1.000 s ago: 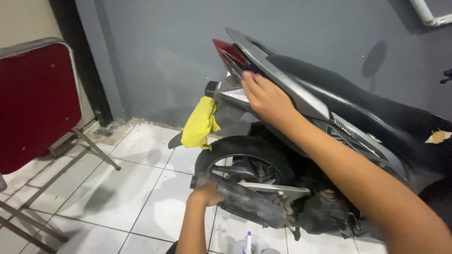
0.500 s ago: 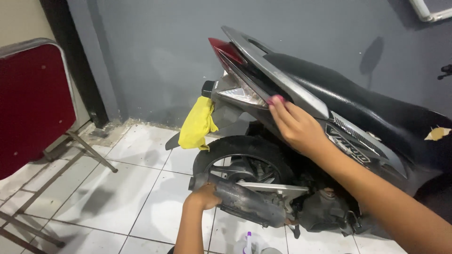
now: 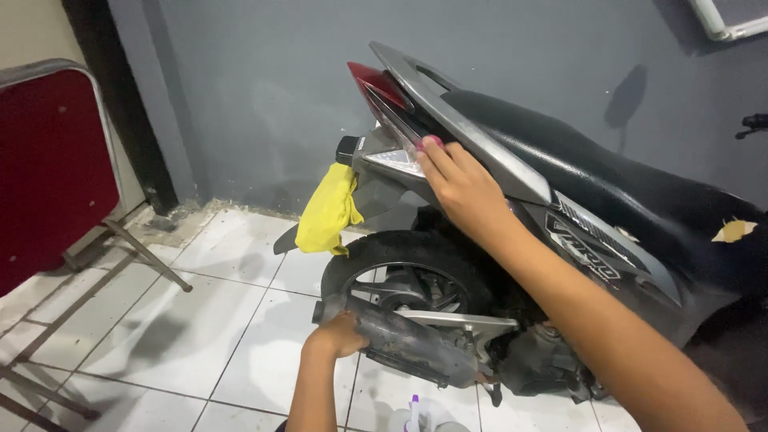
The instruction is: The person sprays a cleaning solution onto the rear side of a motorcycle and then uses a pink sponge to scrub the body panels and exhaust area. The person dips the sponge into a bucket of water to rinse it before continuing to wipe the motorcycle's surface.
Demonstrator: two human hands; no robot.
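Observation:
A black and grey scooter (image 3: pixel 560 168) stands tail-on to me, with a red tail light (image 3: pixel 376 84). My right hand (image 3: pixel 464 188) lies flat on the grey tail panel just under the grab rail (image 3: pixel 464 120), fingers together. A bit of pink shows at the fingertips. What it is cannot be made out. My left hand (image 3: pixel 340 336) grips the rear end of the dull grey exhaust muffler (image 3: pixel 416 348) beside the rear wheel (image 3: pixel 408 280). A yellow cloth (image 3: pixel 328 212) hangs from the tail, left of my right hand.
A folded red-topped table (image 3: pixel 48 168) with metal legs leans at the left. A grey wall (image 3: pixel 264 96) is behind the scooter and white floor tiles (image 3: pixel 200 320) lie below. A small bottle top (image 3: pixel 414 408) stands by the lower edge.
My right hand slid down and right along the side panel, then came back up towards the tail light. My left hand stayed on the muffler.

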